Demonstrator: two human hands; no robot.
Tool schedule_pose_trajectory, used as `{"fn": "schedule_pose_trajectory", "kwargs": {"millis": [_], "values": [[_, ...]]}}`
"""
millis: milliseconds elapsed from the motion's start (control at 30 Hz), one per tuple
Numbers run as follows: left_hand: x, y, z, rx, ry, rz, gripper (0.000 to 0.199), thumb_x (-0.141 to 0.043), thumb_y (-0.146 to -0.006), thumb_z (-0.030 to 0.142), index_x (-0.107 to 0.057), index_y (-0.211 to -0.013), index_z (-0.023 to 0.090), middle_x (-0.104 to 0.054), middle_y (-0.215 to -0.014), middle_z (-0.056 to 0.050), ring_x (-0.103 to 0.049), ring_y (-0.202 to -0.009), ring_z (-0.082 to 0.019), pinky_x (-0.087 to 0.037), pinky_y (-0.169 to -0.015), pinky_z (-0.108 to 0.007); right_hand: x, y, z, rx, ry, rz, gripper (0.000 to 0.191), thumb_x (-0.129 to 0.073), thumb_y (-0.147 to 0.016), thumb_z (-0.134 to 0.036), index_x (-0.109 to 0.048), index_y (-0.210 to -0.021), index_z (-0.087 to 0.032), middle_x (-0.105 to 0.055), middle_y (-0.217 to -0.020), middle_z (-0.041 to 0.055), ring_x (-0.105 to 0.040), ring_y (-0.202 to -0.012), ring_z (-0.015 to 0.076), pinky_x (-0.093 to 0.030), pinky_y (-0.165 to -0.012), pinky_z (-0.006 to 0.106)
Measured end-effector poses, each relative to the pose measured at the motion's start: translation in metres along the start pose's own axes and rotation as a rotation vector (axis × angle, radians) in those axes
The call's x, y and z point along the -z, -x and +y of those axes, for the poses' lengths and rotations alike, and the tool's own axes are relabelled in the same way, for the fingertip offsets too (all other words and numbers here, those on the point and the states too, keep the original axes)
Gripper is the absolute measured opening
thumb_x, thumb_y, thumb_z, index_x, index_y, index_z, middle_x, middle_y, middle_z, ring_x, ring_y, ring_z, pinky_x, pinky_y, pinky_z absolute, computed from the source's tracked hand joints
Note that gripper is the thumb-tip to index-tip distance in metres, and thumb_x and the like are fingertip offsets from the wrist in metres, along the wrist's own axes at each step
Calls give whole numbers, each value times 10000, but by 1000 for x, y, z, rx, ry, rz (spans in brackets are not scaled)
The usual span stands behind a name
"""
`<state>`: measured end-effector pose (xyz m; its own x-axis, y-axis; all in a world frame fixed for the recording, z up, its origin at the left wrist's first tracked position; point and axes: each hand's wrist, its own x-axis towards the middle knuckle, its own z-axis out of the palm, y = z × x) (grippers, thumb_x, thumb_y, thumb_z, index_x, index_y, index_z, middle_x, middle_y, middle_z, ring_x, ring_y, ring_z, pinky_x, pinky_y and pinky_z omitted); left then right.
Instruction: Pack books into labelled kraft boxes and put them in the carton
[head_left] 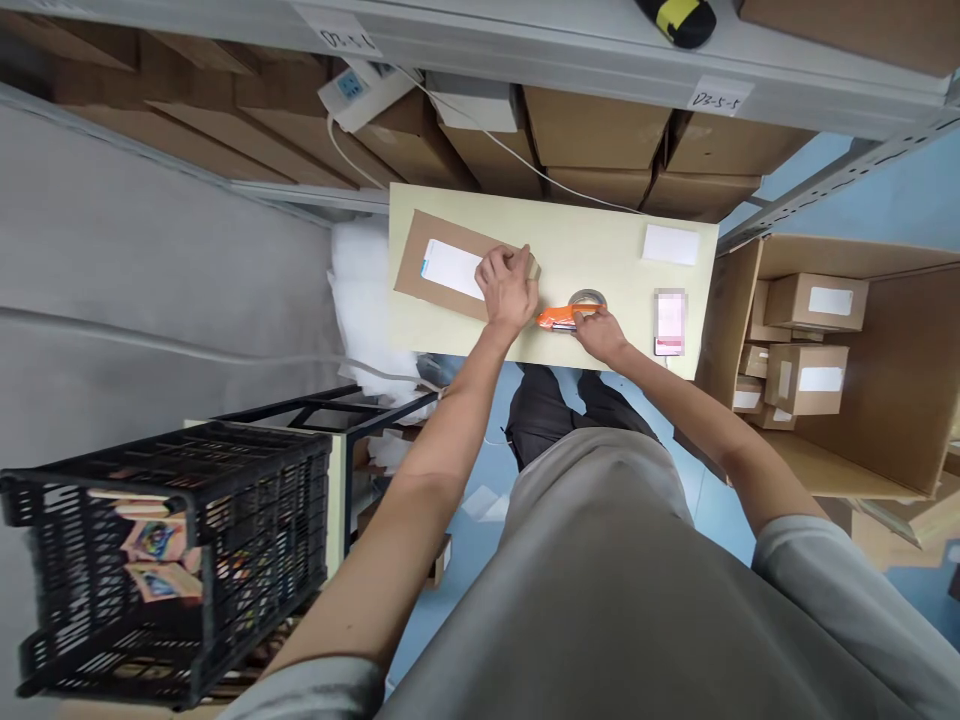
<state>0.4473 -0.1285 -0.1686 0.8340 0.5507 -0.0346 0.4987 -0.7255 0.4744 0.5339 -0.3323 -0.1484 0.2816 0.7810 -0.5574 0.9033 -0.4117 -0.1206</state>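
A long, flat cardboard box [409, 262] with a white label [450, 268] lies at an angle on the left part of the pale yellow table [600, 220]. My left hand [508, 287] rests on the right end of this box, its fingers bent and close together; whether anything is between them is too small to tell. To the right of the box, my right hand [600, 335] is closed on an orange tape dispenser [556, 318] with a roll of tape, held low over or on the table near its front edge.
A white paper stack [670, 244] and a phone [669, 320] lie on the table's right side. A large open carton [885, 400] with small labelled boxes stands at right. A black crate [262, 500] is at lower left. Shelving [525, 45] with boxes runs behind the table.
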Motion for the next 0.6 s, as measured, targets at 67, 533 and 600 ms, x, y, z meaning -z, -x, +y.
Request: {"fn": "schedule_pose_trajectory", "kwargs": {"millis": [67,533,600], "values": [[-9,0,6,10,-3,42,601,-554,-1076,391,-562,-1652,216,-480,-1744,-209,-314,-1710,-455,-183,-1405,-728,-3,1,1,-1,9,12,527,-461,-1164,-315,-524,-1530,60,-826,-1254,322,-810,-1204,399,-429,-1197,487],[-9,27,-4,-491,-13,-234,467,-488,-1128,394,-698,-1504,214,-415,-1848,-124,-240,-1781,-348,-99,-1475,-656,-31,40,7,139,39,37,511,-471,-1183,-377,-559,-1506,9,-826,-1251,280,-782,-1205,369,-456,-1178,451],[-10,27,-6,-495,-5,-232,462,-498,-1125,387,-692,-1508,215,-418,-1846,-126,-237,-1782,-348,-100,-1475,-659,-36,57,25,71,41,-6,512,-481,-1182,-378,-559,-1507,10,-832,-1237,281,-792,-1182,366,-466,-1169,446]]}}
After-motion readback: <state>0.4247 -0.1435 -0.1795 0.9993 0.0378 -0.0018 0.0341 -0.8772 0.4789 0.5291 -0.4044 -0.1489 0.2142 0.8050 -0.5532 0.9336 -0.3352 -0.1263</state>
